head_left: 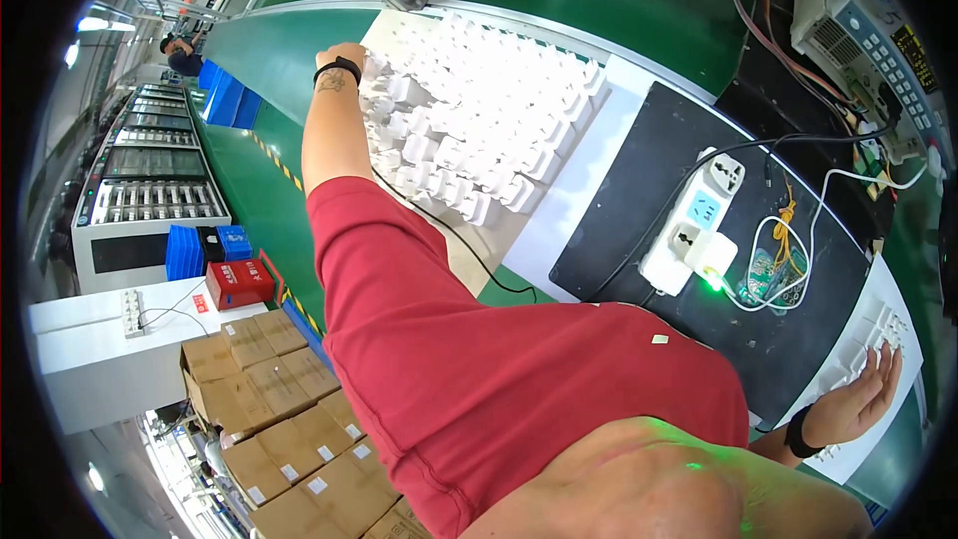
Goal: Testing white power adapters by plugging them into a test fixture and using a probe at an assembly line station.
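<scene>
From the head camera I look down past my red shirt (479,359) at a long workbench (599,190).

My left hand (349,58) reaches far out to a big pile of white plugs (469,130) at the far end of the bench. The hand rests on the edge of the pile, by the nearest plugs. I see only the back of the hand and the black band on the wrist. The fingers are hidden, so I cannot tell if they are closed on a plug or spread out.

My right hand (866,394) is well apart from that, low on the other side. It lies flat and wide open, palm up, on a white tray (848,349). It holds nothing.

Between my hands lies a black mat (689,289). On it sits a white power strip (694,230) with a green light near it, and a small green board (768,274) with thin wires.

I think I am at the picking-up step. Next, the left hand needs a firm hold on just one plug, without knocking the others.
</scene>
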A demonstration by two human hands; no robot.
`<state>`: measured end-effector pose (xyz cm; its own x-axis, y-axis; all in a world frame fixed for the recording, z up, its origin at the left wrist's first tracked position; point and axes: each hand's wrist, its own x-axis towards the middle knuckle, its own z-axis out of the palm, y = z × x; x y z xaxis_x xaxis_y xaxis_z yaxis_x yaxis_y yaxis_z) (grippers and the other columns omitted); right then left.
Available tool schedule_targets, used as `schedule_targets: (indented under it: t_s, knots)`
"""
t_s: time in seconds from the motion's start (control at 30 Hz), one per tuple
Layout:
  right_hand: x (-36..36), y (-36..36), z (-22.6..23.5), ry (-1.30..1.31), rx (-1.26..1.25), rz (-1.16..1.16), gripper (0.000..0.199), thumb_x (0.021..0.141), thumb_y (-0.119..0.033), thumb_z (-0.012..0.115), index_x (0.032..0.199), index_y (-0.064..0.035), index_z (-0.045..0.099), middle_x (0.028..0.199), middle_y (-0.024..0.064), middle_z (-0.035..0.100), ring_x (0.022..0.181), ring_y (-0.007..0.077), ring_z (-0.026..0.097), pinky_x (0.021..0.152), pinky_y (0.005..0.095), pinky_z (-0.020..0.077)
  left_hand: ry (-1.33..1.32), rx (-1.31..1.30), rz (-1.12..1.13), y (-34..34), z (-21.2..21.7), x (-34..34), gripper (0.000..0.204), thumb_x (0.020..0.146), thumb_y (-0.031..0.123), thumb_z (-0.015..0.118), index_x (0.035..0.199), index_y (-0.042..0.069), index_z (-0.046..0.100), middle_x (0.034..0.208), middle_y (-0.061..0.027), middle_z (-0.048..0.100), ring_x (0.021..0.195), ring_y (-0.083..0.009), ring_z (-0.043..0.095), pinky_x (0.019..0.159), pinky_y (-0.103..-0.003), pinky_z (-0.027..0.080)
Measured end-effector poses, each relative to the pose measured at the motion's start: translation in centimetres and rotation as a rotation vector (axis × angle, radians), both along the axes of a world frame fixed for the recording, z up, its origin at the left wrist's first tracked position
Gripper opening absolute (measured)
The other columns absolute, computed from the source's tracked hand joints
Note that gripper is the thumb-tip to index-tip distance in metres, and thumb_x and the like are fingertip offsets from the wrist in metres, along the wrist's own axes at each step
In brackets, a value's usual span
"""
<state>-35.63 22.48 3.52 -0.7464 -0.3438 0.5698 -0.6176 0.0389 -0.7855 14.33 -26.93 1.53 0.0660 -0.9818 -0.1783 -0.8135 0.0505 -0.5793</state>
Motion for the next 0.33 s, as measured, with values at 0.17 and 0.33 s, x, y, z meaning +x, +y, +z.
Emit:
schedule_targets:
  t_s: [0.17,0.33]
  knots:
    - [-0.8,0.1,0.5,-0.070,-0.055,-0.047,0.036,0.094,-0.010,0.034,0.119,0.0148,0.040,0.121,0.0246,0.048,0.108,0.0329,0.052,0.091,0.0370,0.0455,0.010,-0.028,0.257,-1.7,0.5,0.2,0.030,0.087,0.022,0.048,0.113,0.014,0.061,0.120,-0.0082,0.057,0.111,-0.0254,0.055,0.089,-0.044,0.041]
    - [-0.8,-0.7,0.6,-0.043,-0.053,0.005,0.041,0.095,-0.017,0.036,0.121,0.0141,0.040,0.122,0.0244,0.047,0.110,0.0340,0.050,0.094,0.0385,0.0438,0.061,0.085,0.087,-5.0,-1.7,3.4,0.029,0.076,0.019,0.051,0.095,0.002,0.066,0.101,-0.0263,0.060,0.098,-0.0397,0.057,0.083,-0.043,0.045]
